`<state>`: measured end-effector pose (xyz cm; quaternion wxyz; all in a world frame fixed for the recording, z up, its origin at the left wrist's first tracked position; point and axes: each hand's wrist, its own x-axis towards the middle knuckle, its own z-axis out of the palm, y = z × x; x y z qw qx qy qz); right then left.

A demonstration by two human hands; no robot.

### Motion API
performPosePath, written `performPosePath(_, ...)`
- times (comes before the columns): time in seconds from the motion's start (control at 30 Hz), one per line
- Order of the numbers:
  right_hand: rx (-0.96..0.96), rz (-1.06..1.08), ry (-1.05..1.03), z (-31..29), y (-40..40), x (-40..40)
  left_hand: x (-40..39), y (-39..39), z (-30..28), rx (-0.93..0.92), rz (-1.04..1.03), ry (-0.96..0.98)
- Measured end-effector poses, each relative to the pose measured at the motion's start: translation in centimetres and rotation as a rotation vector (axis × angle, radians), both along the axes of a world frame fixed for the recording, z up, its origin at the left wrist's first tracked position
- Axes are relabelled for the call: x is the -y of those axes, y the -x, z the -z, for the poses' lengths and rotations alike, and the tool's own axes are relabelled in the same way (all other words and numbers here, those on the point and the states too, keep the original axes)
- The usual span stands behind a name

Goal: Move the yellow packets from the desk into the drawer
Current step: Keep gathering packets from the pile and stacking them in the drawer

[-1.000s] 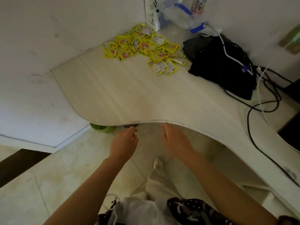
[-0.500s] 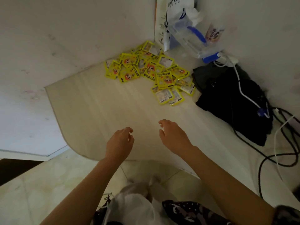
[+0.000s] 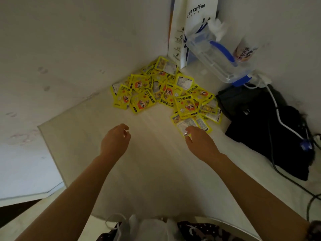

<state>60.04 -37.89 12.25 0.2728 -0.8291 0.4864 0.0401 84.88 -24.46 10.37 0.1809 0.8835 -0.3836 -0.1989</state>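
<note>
We see a pale wooden desk (image 3: 151,171) that fits into a corner between two white walls, and both our arms reach over it from the 6 o'clock side. The yellow packets (image 3: 166,94) lie in a loose, overlapping heap at about 12 o'clock from our hands, close to the corner; some show a cartoon face, others show the white back side. Our left hand (image 3: 115,141) hangs over the bare wood at about 7 o'clock from the heap, well apart from it, with the fingers loosely curled and nothing inside them. Our right hand (image 3: 201,145) is at the 5 o'clock edge of the heap, and its fingertips (image 3: 188,132) are over the nearest packet (image 3: 188,123), which lies white side up; we cannot tell if they only touch it or already pinch it, because the fingers are a little blurred. At 1 o'clock from the heap a white paper bag (image 3: 192,23) with the word "coffee" stands against the wall, and a clear plastic container (image 3: 213,61) with blue clips leans just beside it. At 3 o'clock from the heap lies a black bag (image 3: 264,129), with a white cable (image 3: 281,122) across it and dark cables further to the right. The drawer is not visible in this view.
</note>
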Motion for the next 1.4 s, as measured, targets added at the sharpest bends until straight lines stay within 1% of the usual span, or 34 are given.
performPosePath(0.2,-0.065,0.054,0.005,1.0,-2.2,3.3,3.6,-5.8,1.0,0.011,-0.037,0.001)
performPosePath(0.4,-0.11,0.049,0.021,1.9,-3.8,7.0,7.2,-8.8,1.9,0.051,-0.027,-0.016)
performPosePath(0.57,-0.122,0.024,0.094,2.8,-5.8,10.7,10.5,-10.6,2.6,0.044,-0.083,-0.044)
performPosePath(0.63,-0.169,0.034,0.108,3.1,-6.5,11.9,11.6,-11.1,3.0,0.046,-0.102,-0.072)
performPosePath(0.8,-0.358,0.057,0.129,4.6,-7.9,13.6,13.8,-11.5,4.0,0.032,-0.14,-0.126)
performPosePath(0.97,-0.424,0.152,0.125,4.9,-9.0,13.8,14.6,-11.3,4.5,0.027,-0.15,-0.122)
performPosePath(1.2,-0.386,0.168,0.186,5.9,-9.9,13.7,14.5,-11.6,4.6,-0.057,-0.19,-0.051)
performPosePath(1.3,-0.337,0.135,0.204,5.6,-10.0,13.6,14.1,-11.4,4.2,-0.117,-0.23,-0.052)
performPosePath(1.4,-0.276,0.077,0.178,5.4,-9.9,13.4,13.2,-11.1,3.9,-0.173,-0.267,-0.047)
